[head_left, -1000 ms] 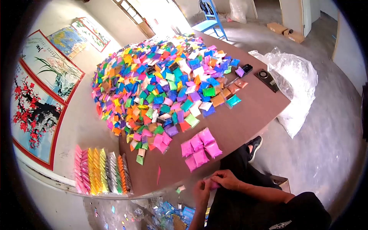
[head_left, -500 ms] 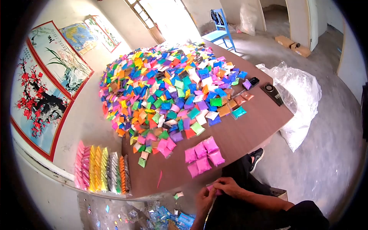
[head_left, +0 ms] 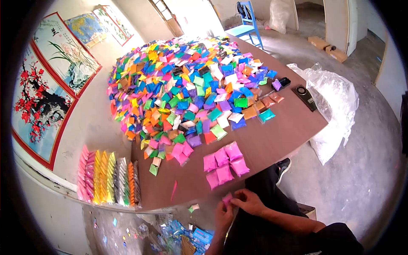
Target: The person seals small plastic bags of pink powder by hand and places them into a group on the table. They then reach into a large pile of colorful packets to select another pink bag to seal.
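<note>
Between my two hands, just off the table's near edge, is a small pink packet (head_left: 228,198). My left hand (head_left: 222,216) pinches it from below, its fingers closed. My right hand (head_left: 250,202) grips the packet's right side with bent thumb and fingers; the exact contact is partly hidden. Beyond them on the brown table (head_left: 272,146), several pink packets (head_left: 223,173) lie in two rows. A thin pinkish-red strip (head_left: 174,190) rests to the left of these rows.
A large heap of colourful packets (head_left: 182,93) covers the table's far side. Twisted coloured bundles (head_left: 102,178) line the left edge. A black device (head_left: 304,97) sits near the right edge, beside a clear plastic bag (head_left: 333,102). Blue wrappers (head_left: 202,236) litter the floor.
The pink packet has risen a little and shows more between my hands. My right hand has shifted slightly upward, its fingers more spread. The whole view has tilted slightly.
</note>
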